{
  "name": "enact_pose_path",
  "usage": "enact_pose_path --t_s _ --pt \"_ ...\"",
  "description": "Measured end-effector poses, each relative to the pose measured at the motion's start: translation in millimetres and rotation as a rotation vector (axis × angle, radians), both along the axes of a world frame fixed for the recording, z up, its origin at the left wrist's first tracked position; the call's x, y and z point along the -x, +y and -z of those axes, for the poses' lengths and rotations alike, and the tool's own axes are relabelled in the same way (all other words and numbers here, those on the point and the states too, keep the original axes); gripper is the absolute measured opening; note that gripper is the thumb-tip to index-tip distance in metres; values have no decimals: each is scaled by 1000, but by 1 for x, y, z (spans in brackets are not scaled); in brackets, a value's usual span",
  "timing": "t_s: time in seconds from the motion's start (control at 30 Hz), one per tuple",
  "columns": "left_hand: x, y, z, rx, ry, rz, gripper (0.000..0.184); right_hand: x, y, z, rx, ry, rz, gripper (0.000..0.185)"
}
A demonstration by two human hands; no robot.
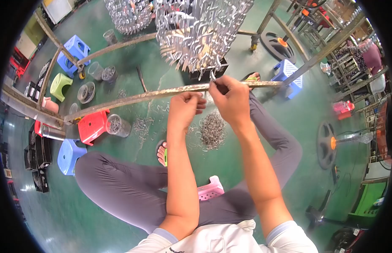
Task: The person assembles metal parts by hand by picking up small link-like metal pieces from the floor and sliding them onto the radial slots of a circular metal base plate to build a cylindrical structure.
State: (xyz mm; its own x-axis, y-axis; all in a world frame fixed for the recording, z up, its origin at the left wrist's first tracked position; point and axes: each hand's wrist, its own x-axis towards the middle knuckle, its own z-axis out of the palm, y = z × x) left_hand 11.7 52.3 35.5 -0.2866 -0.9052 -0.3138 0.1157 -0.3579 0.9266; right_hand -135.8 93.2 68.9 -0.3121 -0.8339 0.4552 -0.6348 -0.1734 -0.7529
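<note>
My right hand (230, 100) is raised at the metal bar (162, 92), thumb and fingers pinched on a small silvery metal hook (213, 76) at the lower edge of the hanging parts. Those hanging metal parts (202, 31) form a dense, shiny cluster above the bar. To the left, just below the bar, my left hand (184, 109) has its fingers curled in toward the thumb; whatever they hold is hidden. Beneath both hands, a pile of small metal hooks (213, 131) lies on the green floor between my feet.
A red stool (92, 126) and a clear cup of hooks (118, 126) stand at left, with loose hooks (142, 125) scattered nearby. Blue stools (71, 156) flank the frame. A second hanging cluster (129, 17) is farther back. Fans (327, 145) stand at right.
</note>
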Motion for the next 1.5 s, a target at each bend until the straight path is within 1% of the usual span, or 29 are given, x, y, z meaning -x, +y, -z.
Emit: enact_pose_path --t_s 0.03,0.1,0.13,0.17,0.2,0.23,0.27,0.3,0.33,0.37,0.4,0.43,0.5,0.6,0.7,0.77,0.83,0.9,1.0,1.1,1.2,1.3,1.4,1.5 --pt "-4 9 -7 32 -139 63 27 2 0 2 -22 -10 -3 15" --pt "-4 18 -22 257 -211 43 25 5 4 2 -21 -8 -54 17" --pt "-1 20 -28 349 -217 -17 23 7 6 0 -11 17 -77 18" --pt "4 22 -35 427 -175 -104 22 10 10 -4 -35 70 -100 18" --pt "9 23 -37 508 -132 -189 21 10 11 -4 -16 38 -153 19" --pt "10 23 -33 536 -92 -193 21 10 14 -4 9 6 -203 19" --pt "12 21 -29 572 -50 -196 21 10 19 -10 -23 89 -201 19" --pt "14 21 -26 610 -5 -198 22 9 22 -14 -30 102 -204 19" --pt "12 20 -23 621 -6 -192 23 8 23 -17 -34 119 -207 19" --pt "11 18 -21 682 -4 -199 23 8 23 -16 -36 139 -210 18" --pt "9 16 -21 742 -3 -209 22 8 20 -11 28 151 -231 14" --pt "8 15 -21 804 -5 -220 22 8 20 -8 28 150 -230 15" --pt "5 16 -27 719 -45 -215 19 6 17 -4 30 145 -234 17" --pt "-3 21 -41 617 -103 -226 15 0 12 21 146 29 -264 22" --pt "-12 21 -49 572 -139 -201 17 -10 17 79 -100 -208 -147 25" --pt "-18 23 -53 548 -152 -164 22 -8 17 160 -369 -123 -40 26" --pt "-21 25 -59 519 -173 -150 23 -4 22 215 -926 109 -172 25" --pt "-23 25 -61 499 -171 -130 23 -14 33 280 -1041 141 -147 23" --pt "-28 25 -60 478 -157 -115 24 -32 48 305 -1092 192 -162 24" --pt "-30 24 -61 469 -152 -116 24 -28 56 318 -876 138 -403 23" --pt "-32 23 -59 465 -127 -118 24 -17 60 322 -764 -10 -330 19" --pt "-30 22 -57 463 -106 -115 23 -13 68 321 -697 218 -216 17" --pt "-29 23 -57 468 -107 -108 22 -22 69 325 -700 383 -224 15" --pt "-27 24 -58 465 -121 -95 21 -45 60 330 -836 399 -333 14"
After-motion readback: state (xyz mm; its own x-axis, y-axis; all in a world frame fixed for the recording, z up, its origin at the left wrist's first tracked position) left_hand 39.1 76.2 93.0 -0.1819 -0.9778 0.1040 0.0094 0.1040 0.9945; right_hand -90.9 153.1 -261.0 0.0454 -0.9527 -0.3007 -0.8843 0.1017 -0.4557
